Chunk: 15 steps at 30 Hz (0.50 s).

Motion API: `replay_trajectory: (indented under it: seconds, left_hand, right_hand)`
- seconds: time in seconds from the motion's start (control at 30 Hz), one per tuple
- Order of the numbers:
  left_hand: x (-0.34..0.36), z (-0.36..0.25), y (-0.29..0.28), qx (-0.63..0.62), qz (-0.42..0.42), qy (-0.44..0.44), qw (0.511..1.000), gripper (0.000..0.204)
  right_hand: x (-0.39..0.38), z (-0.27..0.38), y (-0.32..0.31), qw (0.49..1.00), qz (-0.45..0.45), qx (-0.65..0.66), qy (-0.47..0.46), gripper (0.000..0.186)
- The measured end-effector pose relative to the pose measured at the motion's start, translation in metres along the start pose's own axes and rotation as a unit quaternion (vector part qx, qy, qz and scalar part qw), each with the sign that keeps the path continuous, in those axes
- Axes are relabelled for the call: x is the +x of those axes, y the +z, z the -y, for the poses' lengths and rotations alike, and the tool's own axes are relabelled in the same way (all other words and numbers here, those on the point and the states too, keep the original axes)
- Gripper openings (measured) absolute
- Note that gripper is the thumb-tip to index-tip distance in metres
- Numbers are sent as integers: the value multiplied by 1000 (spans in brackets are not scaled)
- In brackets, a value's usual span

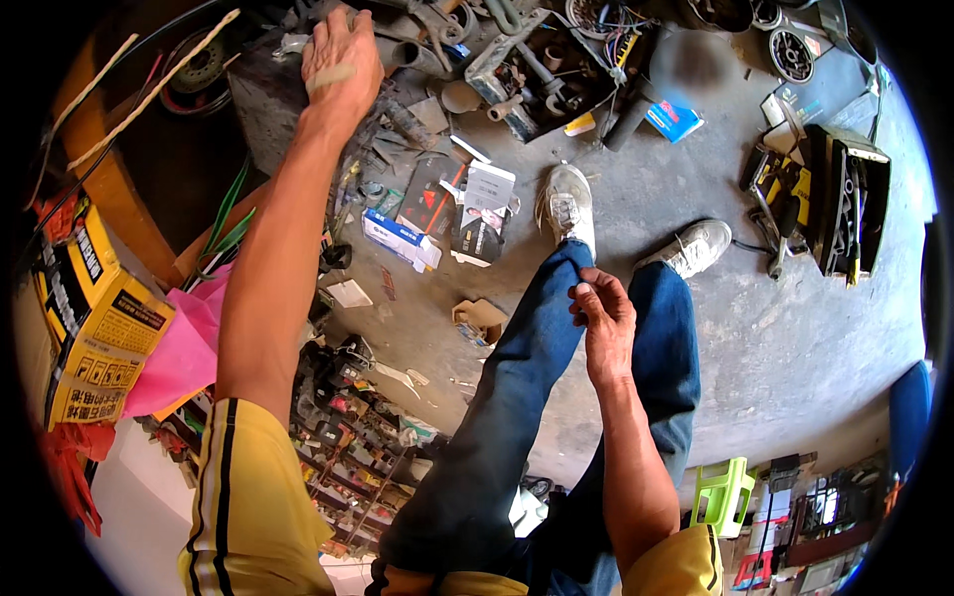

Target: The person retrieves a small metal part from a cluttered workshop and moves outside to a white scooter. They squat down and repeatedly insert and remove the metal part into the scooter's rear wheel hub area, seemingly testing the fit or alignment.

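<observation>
Head view: left hand (343, 62) stretched far ahead and off to the left, back upward, beige strip (330, 76) across it. Fingers lightly bent, close together; undersides hidden, so cannot tell if anything is gripped. It lies over the near edge of a dark block (266, 111); contact uncertain. Nearest things: a crumpled pale scrap (291, 45) just left of the fingers, and loose metal parts (433, 35) just right of them. Among these, a long piece runs roughly away from the person, much as the fingers point. Left hand clearly the nearer to block and metal parts; right hand (604, 310) well apart from both, far back and to the right. Right hand hangs before the jeans (537, 338), fingers curled, thumb close to forefinger; any small item between them, cannot tell. Small open carton (479, 323) on the floor (770, 328) left of the right hand. Tool bin (489, 72) ahead of the right hand, right of the left hand, beyond the metal parts.
</observation>
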<state>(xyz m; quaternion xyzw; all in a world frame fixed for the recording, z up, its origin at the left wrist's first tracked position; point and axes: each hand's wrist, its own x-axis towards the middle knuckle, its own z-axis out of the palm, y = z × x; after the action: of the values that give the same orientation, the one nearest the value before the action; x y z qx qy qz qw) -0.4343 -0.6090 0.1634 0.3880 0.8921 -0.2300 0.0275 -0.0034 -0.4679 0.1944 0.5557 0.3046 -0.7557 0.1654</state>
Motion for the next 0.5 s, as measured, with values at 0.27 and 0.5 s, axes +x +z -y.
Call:
replay_trajectory:
  seconds: [0.27,0.5]
  left_hand:
    - [-50,-139,10,-384,98,100,913,21]
    - [-5,-235,101,-444,261,-78,854,42]
  right_hand:
    - [4,-6,2,999,5,35,14,28]
    - [4,3,3,999,-3,42,30,28]
